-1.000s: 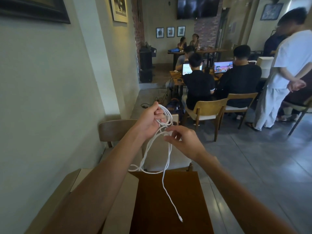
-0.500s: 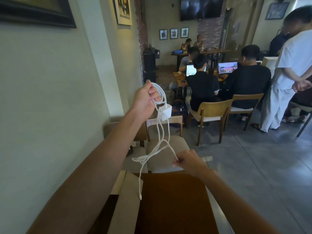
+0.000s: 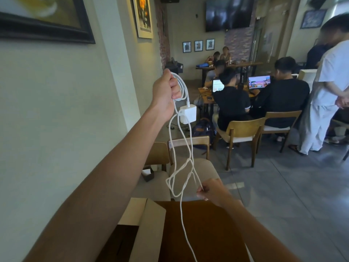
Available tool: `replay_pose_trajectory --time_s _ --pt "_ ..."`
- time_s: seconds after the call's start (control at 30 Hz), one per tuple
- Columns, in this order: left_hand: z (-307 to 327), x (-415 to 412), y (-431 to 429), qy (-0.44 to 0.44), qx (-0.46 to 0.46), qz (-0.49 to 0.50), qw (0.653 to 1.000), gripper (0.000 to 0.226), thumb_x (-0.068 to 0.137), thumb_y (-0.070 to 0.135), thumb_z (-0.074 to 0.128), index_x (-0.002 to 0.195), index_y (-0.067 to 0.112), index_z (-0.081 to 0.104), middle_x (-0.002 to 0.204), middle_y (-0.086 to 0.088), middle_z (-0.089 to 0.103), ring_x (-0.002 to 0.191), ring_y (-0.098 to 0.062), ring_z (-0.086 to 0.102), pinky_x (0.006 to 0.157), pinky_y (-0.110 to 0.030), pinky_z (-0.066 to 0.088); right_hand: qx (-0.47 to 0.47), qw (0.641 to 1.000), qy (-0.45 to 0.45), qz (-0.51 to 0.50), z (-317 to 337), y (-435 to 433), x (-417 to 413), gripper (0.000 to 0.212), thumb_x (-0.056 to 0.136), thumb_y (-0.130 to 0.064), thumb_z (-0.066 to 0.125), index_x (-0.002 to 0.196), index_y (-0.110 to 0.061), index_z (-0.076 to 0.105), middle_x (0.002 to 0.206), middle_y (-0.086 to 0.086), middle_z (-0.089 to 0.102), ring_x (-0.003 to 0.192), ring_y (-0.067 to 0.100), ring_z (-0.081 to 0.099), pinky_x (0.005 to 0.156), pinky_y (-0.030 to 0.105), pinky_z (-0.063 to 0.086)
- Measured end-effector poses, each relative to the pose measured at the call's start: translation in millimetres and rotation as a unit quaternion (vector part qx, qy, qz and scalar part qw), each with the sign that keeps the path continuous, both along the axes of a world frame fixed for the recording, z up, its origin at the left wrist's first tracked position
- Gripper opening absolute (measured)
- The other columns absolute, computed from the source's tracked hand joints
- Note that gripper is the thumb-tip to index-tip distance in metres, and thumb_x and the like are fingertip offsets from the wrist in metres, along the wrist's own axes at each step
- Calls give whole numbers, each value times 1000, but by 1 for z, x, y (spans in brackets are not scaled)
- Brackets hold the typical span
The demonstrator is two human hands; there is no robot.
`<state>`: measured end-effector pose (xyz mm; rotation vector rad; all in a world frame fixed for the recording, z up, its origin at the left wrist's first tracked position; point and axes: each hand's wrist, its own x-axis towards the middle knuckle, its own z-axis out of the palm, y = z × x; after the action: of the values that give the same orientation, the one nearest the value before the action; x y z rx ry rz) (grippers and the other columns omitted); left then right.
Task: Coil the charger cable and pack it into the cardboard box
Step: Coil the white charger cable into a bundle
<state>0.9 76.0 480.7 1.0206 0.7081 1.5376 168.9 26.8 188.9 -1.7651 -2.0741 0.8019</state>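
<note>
Brown table top (image 3: 207, 233) low in the view, with the open cardboard box (image 3: 149, 229) at its left edge, one pale flap turned up; wooden chairs (image 3: 190, 161) just beyond. Nothing packed yet.

Left hand (image 3: 165, 93) raised high, closed in a fist around a few gathered loops of the white charger cable (image 3: 181, 167). White power brick (image 3: 187, 114) hanging just below that fist on its short lead. Right hand (image 3: 211, 191) low, just above the table's far edge, pinching a single strand between thumb and fingers. Between the two hands, loose slack crossing over itself in a tangle; below it, the free tail dropping across the table and out of the bottom of the view.

Best handled, by the look of it, with even loops: strand carried up to the fist, laid flat beside the others, crossings untwisted first. Brick's swing worth damping, or loops may slip.
</note>
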Motion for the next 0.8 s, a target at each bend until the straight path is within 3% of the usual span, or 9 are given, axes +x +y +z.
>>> replay_pose_trajectory --time_s 0.23,0.3,0.37,0.43,0.5,0.57,0.6,0.7,0.8 --pt "-24 7 -3 114 -7 10 993 38 111 26 38 76 15 44 55 4 31 42 -8 25 44 -21 25 33 999 25 24 13 3 -3 5 95 -17 69 93 -21 70 79 -15 63 74 -3 59 70 11 45" --pt "-38 10 -2 144 -25 16 989 35 111 28 39 80 14 46 58 2 32 45 -8 27 48 -22 26 57 996 67 30 26 7 -5 12 93 -12 71 94 -23 67 85 -13 64 81 0 62 78 19 52" --pt "-52 13 0 162 -45 24 986 33 110 29 41 82 14 48 61 1 35 48 -8 30 50 -22 29 60 991 113 36 37 9 -8 30 90 -8 72 116 -21 65 108 -8 66 100 7 66 88 32 59" --pt "-64 14 3 175 -53 34 983 32 109 32 43 82 16 50 62 2 37 49 -8 32 52 -24 31 53 978 202 17 55 7 -14 48 93 -5 66 136 -23 55 126 -5 62 111 14 66 92 37 60" --pt "-72 15 5 180 -50 40 982 34 108 32 43 78 18 49 62 1 36 52 -11 31 54 -28 28 34 933 356 -33 78 3 -25 34 101 -9 53 131 -25 56 125 1 65 106 19 69 95 41 58" --pt "-77 16 5 177 -55 51 981 35 108 32 44 76 19 48 63 0 38 53 -12 31 56 -30 28 5 897 438 -63 99 1 -35 24 104 -27 52 125 -24 61 120 4 69 104 20 71 99 44 56" --pt "-78 17 5 171 -63 58 982 35 108 33 44 75 19 49 63 0 39 52 -12 32 57 -30 31 -5 901 430 -58 107 -1 -38 31 101 -37 57 128 -22 60 119 3 69 105 19 70 100 42 55" --pt "-80 23 2 126 -95 52 986 36 109 31 44 77 17 48 65 -1 39 52 -12 32 57 -28 32 31 958 283 -37 112 -2 -46 59 93 -50 67 140 -19 50 121 -1 65 107 14 64 89 29 53" --pt "-77 26 0 89 -115 31 989 32 110 29 44 81 14 48 65 -1 39 53 -11 30 56 -25 32 121 969 204 -67 101 3 -53 24 100 -34 62 119 -19 59 92 -5 64 79 4 59 69 21 46"
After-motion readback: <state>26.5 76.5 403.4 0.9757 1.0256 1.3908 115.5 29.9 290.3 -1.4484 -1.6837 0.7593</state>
